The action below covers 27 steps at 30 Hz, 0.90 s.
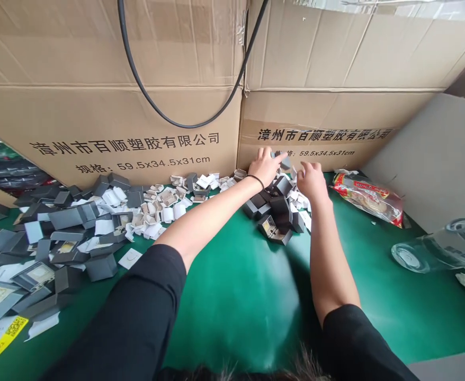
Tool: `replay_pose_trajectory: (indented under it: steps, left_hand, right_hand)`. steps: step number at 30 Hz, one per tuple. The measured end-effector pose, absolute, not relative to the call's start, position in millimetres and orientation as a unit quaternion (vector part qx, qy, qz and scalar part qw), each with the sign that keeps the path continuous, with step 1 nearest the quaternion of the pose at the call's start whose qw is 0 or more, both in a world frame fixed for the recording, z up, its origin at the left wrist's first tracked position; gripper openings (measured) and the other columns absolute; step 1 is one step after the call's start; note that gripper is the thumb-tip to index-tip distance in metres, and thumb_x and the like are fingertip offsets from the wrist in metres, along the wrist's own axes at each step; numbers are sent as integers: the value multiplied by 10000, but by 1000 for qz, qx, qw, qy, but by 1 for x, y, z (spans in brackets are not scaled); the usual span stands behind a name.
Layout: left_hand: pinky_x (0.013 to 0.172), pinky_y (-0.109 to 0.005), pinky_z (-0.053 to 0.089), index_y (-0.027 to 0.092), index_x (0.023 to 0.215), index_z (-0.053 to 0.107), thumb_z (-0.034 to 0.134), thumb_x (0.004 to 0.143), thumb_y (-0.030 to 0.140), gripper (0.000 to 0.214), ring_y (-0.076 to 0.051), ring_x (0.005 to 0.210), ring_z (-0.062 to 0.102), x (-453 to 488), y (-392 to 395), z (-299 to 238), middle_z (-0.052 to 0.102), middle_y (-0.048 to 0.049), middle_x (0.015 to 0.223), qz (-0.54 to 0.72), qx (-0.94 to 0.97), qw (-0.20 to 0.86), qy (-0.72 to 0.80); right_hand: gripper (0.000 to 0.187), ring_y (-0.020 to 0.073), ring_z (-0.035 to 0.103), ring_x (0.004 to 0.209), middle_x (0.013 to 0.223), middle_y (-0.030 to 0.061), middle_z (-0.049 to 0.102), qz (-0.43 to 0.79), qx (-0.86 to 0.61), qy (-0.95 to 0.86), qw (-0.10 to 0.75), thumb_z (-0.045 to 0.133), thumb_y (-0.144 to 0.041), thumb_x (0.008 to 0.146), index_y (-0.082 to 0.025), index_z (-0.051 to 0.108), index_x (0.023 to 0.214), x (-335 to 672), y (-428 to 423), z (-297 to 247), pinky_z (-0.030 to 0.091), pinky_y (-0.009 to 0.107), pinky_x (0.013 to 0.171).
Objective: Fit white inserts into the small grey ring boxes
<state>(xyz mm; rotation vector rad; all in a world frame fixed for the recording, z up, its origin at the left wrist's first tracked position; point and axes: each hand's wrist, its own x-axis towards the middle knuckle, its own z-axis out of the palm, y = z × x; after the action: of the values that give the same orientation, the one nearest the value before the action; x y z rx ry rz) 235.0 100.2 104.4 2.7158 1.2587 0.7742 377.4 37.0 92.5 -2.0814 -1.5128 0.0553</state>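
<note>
At far left, grey hinged boxes [69, 218] are heaped beside small pale card inserts [167, 199]. Farther right, a small grey box [284, 160] appears to be pinched in the fingers of the left hand [265, 168]; it is raised between the hands, nearer the left, and its long axis cannot be made out. It looks plain, matte and blurred. Just below, dark boxes [280, 206] are clustered. The right hand [311, 181] is held just beyond, fingers bent; whether anything is gripped cannot be told.
</note>
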Motion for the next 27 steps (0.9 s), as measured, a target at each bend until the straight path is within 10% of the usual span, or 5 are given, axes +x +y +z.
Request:
replay_pose_trajectory:
  steps: [4, 7, 11, 16, 27]
  left_hand:
    - [1033, -590, 265, 241, 1323, 463, 452, 888, 149, 445, -342, 1351, 251, 217, 83, 90, 297, -167, 1456, 197, 899, -51, 388]
    - [1079, -555, 217, 210, 1324, 451, 437, 894, 183, 431, -307, 1361, 258, 179, 40, 76, 311, -156, 1467, 230, 902, -91, 353]
    - [1036, -472, 322, 189, 1229, 535, 426, 901, 230, 348, -271, 1285, 383, 107, -26, 40, 458, -129, 1366, 216, 919, -72, 321]
    - [752, -349, 458, 170, 884, 652, 397, 898, 201, 257, -216, 865, 571, 23, -63, 8, 626, -92, 874, 222, 874, -62, 427]
    - [623, -227, 465, 222, 941, 585, 416, 822, 56, 265, -134, 696, 617, -12, -38, -1, 648, 11, 756, 242, 865, 69, 434]
  right_hand:
    - [470, 430, 291, 1307, 1478, 161, 263, 63, -789, -599, 120, 457, -284, 857, -239, 453, 1325, 376, 31, 97, 313, 653, 942]
    - [376, 406, 316, 1294, 1437, 155, 341, -21, -742, -645, 184, 404, -297, 888, -223, 533, 1233, 356, 19, 119, 301, 650, 941]
    - [361, 282, 589, 890, 933, 144, 636, 2, -645, -701, 304, 345, -391, 914, -171, 629, 882, 289, -1, 123, 442, 435, 784]
    - [526, 148, 484, 489, 467, 7, 495, 288, -503, -738, 345, 350, -531, 906, -205, 486, 516, 183, -12, 53, 397, 285, 575]
    - [253, 271, 505, 1029, 1117, 144, 552, 31, -570, -798, 194, 459, -176, 851, -171, 620, 1045, 150, 65, 37, 415, 317, 684]
